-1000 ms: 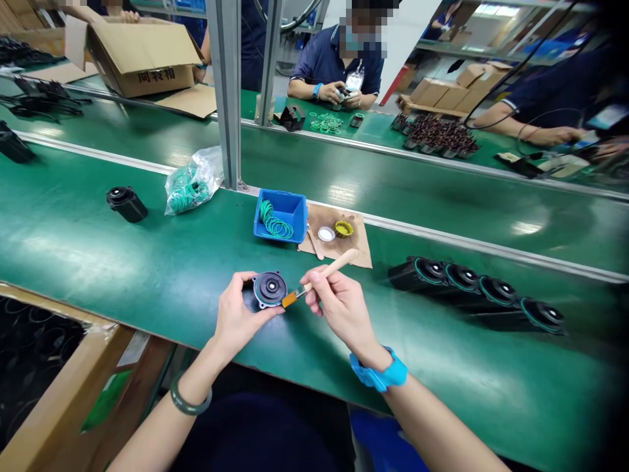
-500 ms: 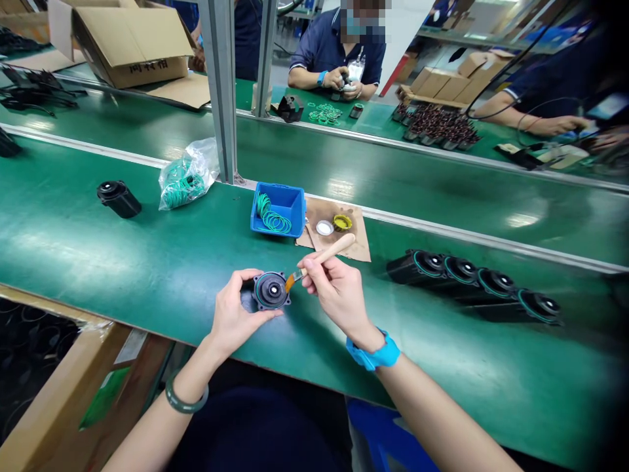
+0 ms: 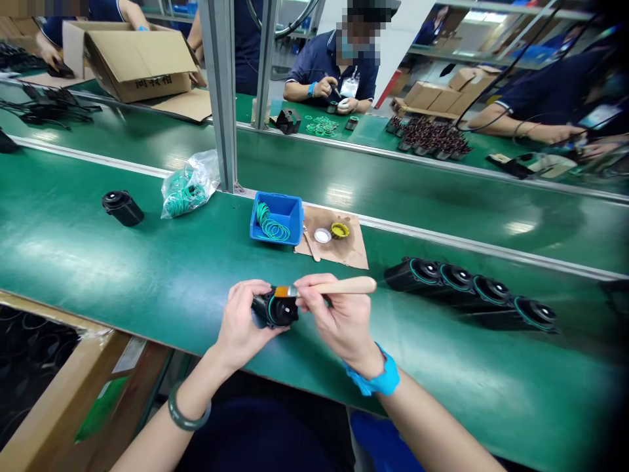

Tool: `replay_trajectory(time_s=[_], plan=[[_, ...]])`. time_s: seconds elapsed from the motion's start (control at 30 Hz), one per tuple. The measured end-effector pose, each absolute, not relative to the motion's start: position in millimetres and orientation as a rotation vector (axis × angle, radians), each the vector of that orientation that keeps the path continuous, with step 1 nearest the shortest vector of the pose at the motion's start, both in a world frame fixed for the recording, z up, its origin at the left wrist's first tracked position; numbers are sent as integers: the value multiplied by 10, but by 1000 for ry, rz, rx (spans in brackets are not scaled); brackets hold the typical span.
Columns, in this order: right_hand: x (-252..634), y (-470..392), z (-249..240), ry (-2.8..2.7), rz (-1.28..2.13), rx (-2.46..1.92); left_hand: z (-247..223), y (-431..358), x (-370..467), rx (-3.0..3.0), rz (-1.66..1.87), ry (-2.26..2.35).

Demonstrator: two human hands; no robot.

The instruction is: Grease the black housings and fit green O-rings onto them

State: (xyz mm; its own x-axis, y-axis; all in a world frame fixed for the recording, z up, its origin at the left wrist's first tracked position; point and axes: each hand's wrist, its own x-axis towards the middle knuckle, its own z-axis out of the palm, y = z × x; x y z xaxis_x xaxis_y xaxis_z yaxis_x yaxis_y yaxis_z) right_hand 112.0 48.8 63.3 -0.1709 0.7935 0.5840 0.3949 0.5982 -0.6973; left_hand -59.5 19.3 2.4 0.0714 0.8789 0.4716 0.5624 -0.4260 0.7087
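Observation:
My left hand (image 3: pixel 243 321) is wrapped round a black cylindrical housing (image 3: pixel 284 313), tilted so its ringed end faces right. A green ring circles that end. Between the fingers and thumb of my right hand (image 3: pixel 339 318) is a paintbrush (image 3: pixel 344 286) with a pale wooden handle. Its amber bristles lie against the upper edge of the housing, near the green ring. Beyond my hands, a brown card (image 3: pixel 356 252) carries a yellow pot (image 3: pixel 339 231) and a small white lid or dish (image 3: pixel 322 235). A blue bin (image 3: pixel 278 203) beside it holds several green rings.
Several black housings (image 3: pixel 457 275) with green rings lie in a row at right. One more housing (image 3: pixel 122 208) lies at left, near a plastic bag (image 3: pixel 189 187) of green rings. A metal post (image 3: pixel 221 98) rises behind the bag. Across the bench a co-worker (image 3: pixel 339 72) handles small parts.
The housing has turned from facing me to pointing right, showing its side. The brush has swung nearly level, its bristles now at the housing's top edge. The co-worker's hands have moved apart.

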Motion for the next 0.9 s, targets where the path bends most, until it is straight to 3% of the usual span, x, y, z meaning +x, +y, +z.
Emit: replay_trajectory(time_s=[0.27, 0.9], plan=[[1189, 423, 673, -1993, 162, -838, 58, 172, -478, 2118, 1270, 1503], [1302, 254, 546, -2388, 93, -519, 137, 245, -453, 2057, 1229, 1598]])
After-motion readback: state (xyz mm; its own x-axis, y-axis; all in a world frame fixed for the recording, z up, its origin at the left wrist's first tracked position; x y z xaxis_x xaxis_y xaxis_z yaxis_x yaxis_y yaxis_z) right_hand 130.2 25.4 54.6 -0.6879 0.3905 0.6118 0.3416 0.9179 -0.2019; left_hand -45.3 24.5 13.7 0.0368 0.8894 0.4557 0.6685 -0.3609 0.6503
